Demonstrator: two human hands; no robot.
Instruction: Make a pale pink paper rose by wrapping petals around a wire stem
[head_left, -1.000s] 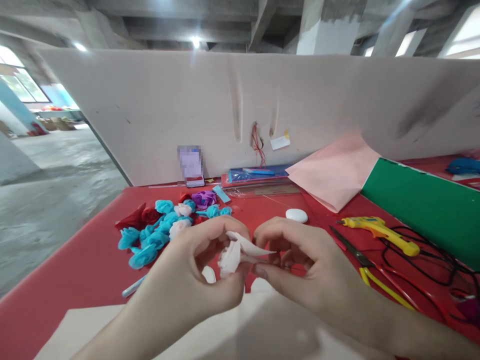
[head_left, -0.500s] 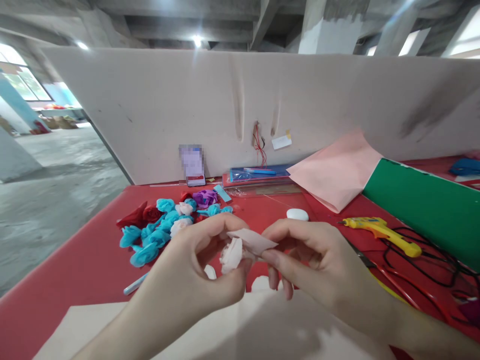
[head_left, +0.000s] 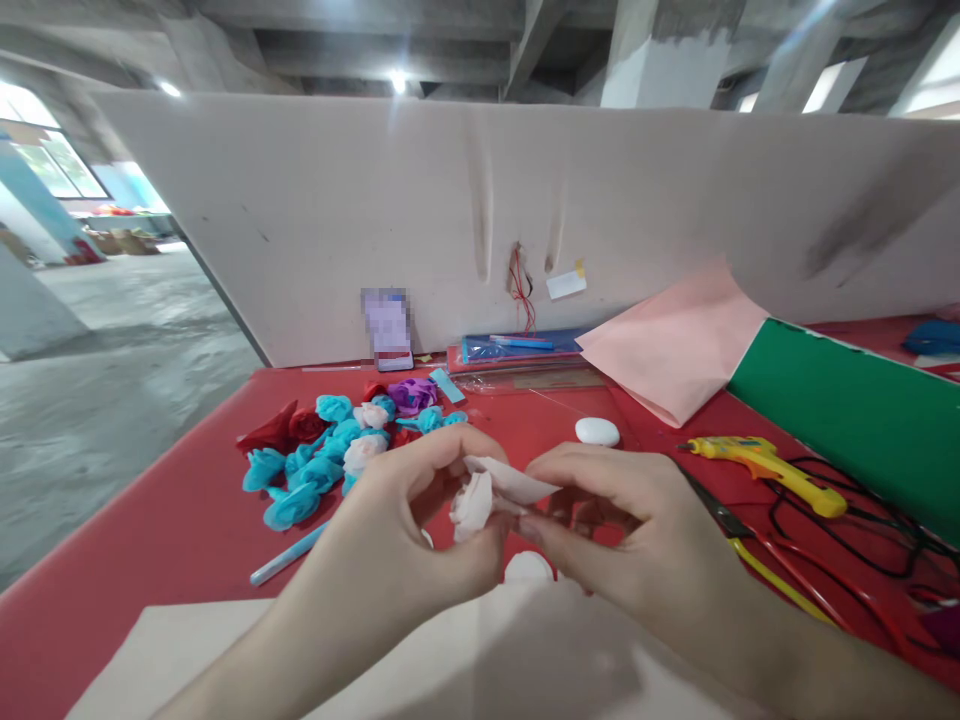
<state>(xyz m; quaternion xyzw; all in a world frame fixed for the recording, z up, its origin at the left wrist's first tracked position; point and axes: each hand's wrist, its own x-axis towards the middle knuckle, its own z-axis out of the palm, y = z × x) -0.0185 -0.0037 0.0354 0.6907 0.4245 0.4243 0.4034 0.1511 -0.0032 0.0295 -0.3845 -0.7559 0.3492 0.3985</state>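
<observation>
Between my two hands is a small pale pink paper flower (head_left: 472, 508) with a loose petal standing out to its right. My left hand (head_left: 427, 520) is closed around the flower, thumb in front and fingers behind. With thumb and fingertips, my right hand (head_left: 615, 510) pinches the flower's twisted base, just under the petal. Below the hands lie a round pale paper piece (head_left: 529, 567) and a large pale paper sheet (head_left: 375, 670). Left of my left hand is a heap of blue paper flowers (head_left: 319, 470), mixed with red, purple and pale pink ones.
A yellow glue gun (head_left: 765, 470) with a black cord and red-and-yellow scissors (head_left: 780, 570) lie at the right. Farther back are a white oval object (head_left: 597, 432), pink paper (head_left: 675, 345) and a green board (head_left: 847, 410). A light-blue pen (head_left: 289, 553) lies left; a phone (head_left: 388, 328) leans on the partition.
Both hands and the flower have shifted very slightly to the right. The right fingers have curled in closer beneath the petal; the grip on the flower stays.
</observation>
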